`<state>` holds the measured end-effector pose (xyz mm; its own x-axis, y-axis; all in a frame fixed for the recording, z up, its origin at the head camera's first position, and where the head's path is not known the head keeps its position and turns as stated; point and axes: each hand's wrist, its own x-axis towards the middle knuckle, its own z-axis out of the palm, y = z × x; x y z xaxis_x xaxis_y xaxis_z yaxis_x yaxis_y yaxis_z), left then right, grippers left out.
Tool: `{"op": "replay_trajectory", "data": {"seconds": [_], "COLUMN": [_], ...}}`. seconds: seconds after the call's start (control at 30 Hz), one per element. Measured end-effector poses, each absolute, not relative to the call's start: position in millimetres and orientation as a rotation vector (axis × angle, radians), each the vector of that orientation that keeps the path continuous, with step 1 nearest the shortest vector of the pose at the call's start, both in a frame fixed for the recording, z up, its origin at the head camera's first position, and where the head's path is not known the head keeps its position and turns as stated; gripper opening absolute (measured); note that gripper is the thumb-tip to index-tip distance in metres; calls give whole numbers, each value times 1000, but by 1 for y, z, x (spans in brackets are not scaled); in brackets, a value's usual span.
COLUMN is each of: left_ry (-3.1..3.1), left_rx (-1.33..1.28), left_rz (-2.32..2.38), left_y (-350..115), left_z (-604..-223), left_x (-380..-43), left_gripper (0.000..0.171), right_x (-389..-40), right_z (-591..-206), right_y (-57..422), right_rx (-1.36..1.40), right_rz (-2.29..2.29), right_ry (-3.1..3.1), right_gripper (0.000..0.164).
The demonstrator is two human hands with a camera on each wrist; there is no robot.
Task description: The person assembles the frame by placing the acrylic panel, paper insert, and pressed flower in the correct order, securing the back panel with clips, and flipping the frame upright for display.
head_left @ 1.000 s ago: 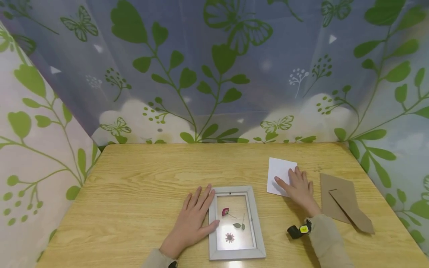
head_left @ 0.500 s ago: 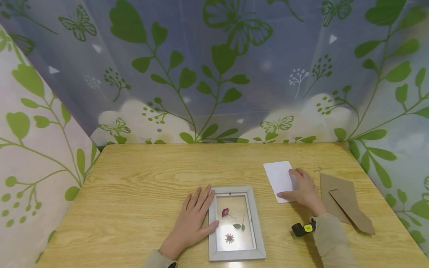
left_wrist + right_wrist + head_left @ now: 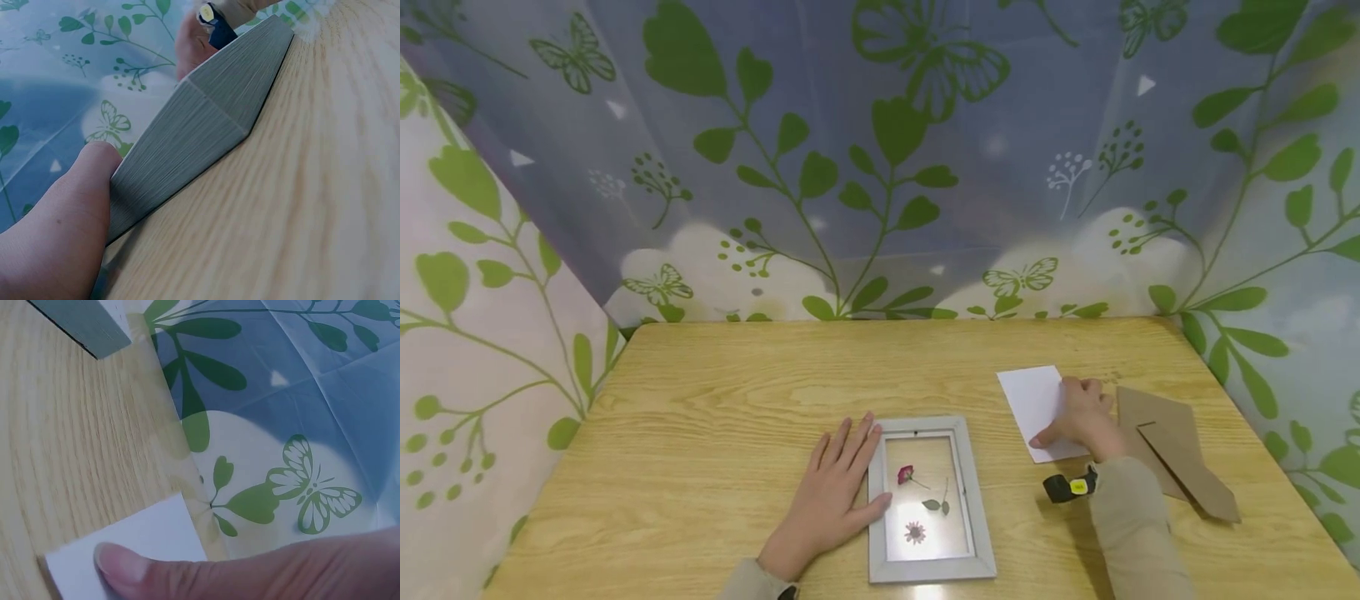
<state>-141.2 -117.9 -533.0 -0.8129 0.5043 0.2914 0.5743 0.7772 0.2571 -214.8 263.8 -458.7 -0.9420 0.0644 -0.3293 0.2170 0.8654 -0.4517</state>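
A grey picture frame (image 3: 932, 571) lies flat on the table. Through its pane show a dried red rose (image 3: 906, 474), a leafy sprig (image 3: 936, 505) and a small daisy-like flower (image 3: 914, 532). My left hand (image 3: 831, 500) rests along the left side, fingers straight and thumb over the rim. To the right of the frame, a white paper sheet (image 3: 1028, 400) is pinched by my right hand (image 3: 1086, 421), whose fingers curl at its right edge. The right wrist view has the thumb (image 3: 128, 562) pressed on the paper (image 3: 165, 528); the other fingers are hidden there.
A brown backing board (image 3: 1157, 404) with a fold-out stand leg (image 3: 1195, 475) lies on the right, beside the right hand. The wooden table (image 3: 722, 383) ends at a leaf-patterned curtain (image 3: 820, 167) behind, with more curtain at both sides.
My right hand has gone from fingers spread over the white paper to pinching it. The paper has turned and shifted slightly nearer me. My left hand and the picture frame stay put.
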Motion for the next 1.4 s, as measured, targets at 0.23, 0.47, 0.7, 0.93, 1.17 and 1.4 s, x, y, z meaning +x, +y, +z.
{"op": "replay_trajectory", "data": {"seconds": [0.23,0.47,0.7,0.93,1.17,1.4], "left_ry": [-2762,-2756,-2747,-2738,-2744,-2750], "left_rx": [-848,-849,-846,-854,-850,-844], "left_rz": [-513,-516,-519,-501,-493,-492], "left_y": [-118,-119,-118,-118,-118,-118], "left_z": [-533,-532,-533,-534,-533,-534], "left_x": [-140,-141,-142,-142,-141,-141], "left_gripper": [84,84,83,83,84,84], "right_x": [-213,-213,-210,-211,-212,-215], "right_z": [-451,-448,-447,-444,-453,-461], "right_y": [260,257,256,256,247,245], "right_rx": [335,371,223,199,288,326], "right_rz": [-674,-600,-463,-508,-593,-725], "right_ry": [2676,2651,2710,2723,2755,2772], "right_gripper": [123,119,107,104,111,99]}}
